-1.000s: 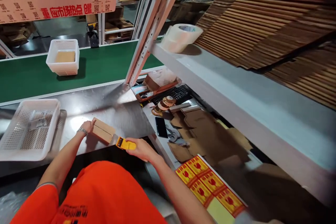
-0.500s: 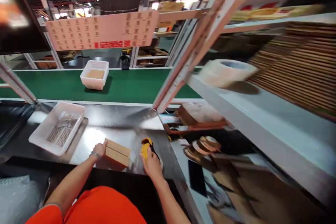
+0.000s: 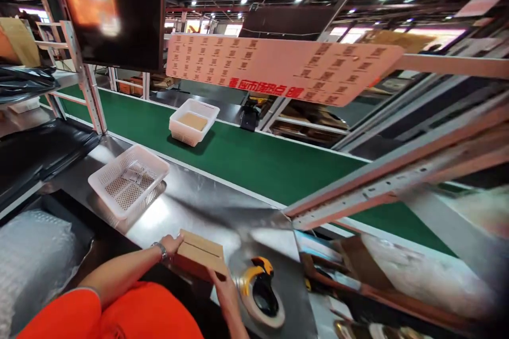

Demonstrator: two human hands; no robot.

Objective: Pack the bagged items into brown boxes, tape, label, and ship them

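Note:
A small brown cardboard box [image 3: 202, 250] is between my two hands at the near edge of the metal worktop. My left hand [image 3: 173, 244], with a bracelet or watch at the wrist, grips its left end. At the opposite end, the fingers of my right hand [image 3: 223, 285] press against the side; part of that grip is hidden. Just right of this hand lies a yellow and black tape dispenser [image 3: 265, 288] with a roll of tape, and no hand touches it.
A white perforated basket [image 3: 99, 185] stands on the metal worktop [image 3: 191, 185] at left. Beyond, another white basket [image 3: 183, 135] holding something brown sits on the green conveyor belt [image 3: 246, 156]. A slanted metal post [image 3: 358, 196] rises at right. Bubble wrap [image 3: 35, 259] lies at lower left.
My right hand has let go of the tape dispenser and moved to the box's right end. My left hand still holds the box. The view has swung left.

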